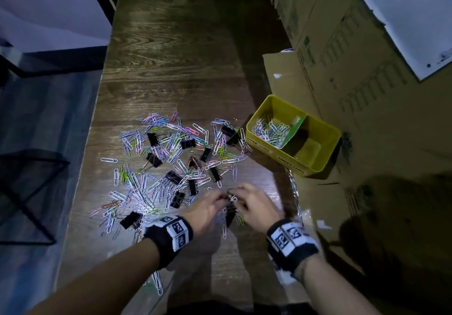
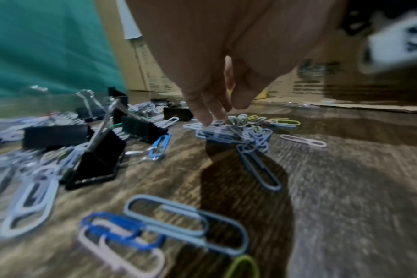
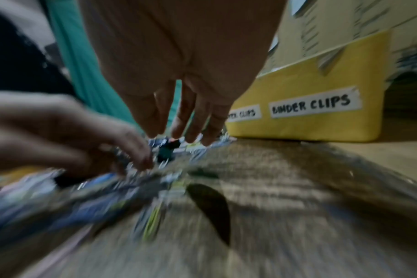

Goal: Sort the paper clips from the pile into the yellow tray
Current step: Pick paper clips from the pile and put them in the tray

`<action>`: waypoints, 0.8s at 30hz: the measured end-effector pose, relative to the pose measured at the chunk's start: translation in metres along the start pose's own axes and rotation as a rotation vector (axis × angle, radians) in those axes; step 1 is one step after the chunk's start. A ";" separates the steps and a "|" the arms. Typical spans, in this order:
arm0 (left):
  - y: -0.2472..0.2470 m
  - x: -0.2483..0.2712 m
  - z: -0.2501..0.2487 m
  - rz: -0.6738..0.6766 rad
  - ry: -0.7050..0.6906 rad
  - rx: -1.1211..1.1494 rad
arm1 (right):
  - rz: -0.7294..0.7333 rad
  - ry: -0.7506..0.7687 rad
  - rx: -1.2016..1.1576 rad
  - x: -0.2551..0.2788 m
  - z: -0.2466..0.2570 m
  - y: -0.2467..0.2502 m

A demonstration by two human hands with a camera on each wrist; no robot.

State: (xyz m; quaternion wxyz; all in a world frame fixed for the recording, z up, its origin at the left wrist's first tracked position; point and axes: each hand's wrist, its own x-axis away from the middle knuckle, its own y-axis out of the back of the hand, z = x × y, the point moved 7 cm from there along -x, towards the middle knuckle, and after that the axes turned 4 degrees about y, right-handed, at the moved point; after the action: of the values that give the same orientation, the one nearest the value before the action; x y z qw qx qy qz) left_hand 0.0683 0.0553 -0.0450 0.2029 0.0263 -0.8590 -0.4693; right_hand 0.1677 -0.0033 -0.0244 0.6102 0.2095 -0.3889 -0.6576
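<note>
Paper clips (image 1: 171,158) are lying scattered in a mixed pile with black binder clips (image 1: 152,139) on the wooden table (image 1: 186,53) — more are already sitting in the left compartment of the yellow tray (image 1: 318,165), just right of the pile. Both hands are meeting at the pile's near edge: the left hand (image 1: 208,208) is touching a small bunch of clips (image 2: 236,131) with straightish fingertips, and the right hand (image 1: 256,207) is reaching down with fingers extended — whether either is actually pinching a clip, I cannot tell.

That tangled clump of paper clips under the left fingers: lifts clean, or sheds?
The clump looks interlocked, so it probably lifts together. A blue clip hangs loosely off it and may drop. Thin wire, likely light, slides easily on the glossy table.
</note>
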 end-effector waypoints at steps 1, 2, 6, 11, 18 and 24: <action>0.005 0.000 0.003 -0.031 -0.009 0.021 | 0.071 -0.004 0.044 0.006 0.000 -0.018; 0.008 0.000 0.008 -0.029 0.002 0.016 | 0.127 -0.005 0.095 0.013 0.001 -0.033; 0.020 -0.005 0.021 -0.048 0.034 -0.006 | 0.113 0.066 0.236 0.034 0.016 -0.054; 0.037 -0.013 0.029 -0.099 0.127 -0.102 | 0.109 0.045 0.138 0.042 0.018 -0.054; 0.025 -0.026 0.013 0.027 0.222 -0.351 | 0.120 -0.001 0.101 0.043 0.015 -0.053; 0.013 -0.011 0.017 0.090 0.124 -0.391 | -0.037 -0.037 0.133 0.010 0.016 -0.013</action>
State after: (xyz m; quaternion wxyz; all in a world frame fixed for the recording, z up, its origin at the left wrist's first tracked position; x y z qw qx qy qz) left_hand 0.0744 0.0789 -0.0461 0.2773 -0.0231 -0.7378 -0.6150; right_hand 0.1457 -0.0089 -0.0222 0.5756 0.2445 -0.4390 -0.6451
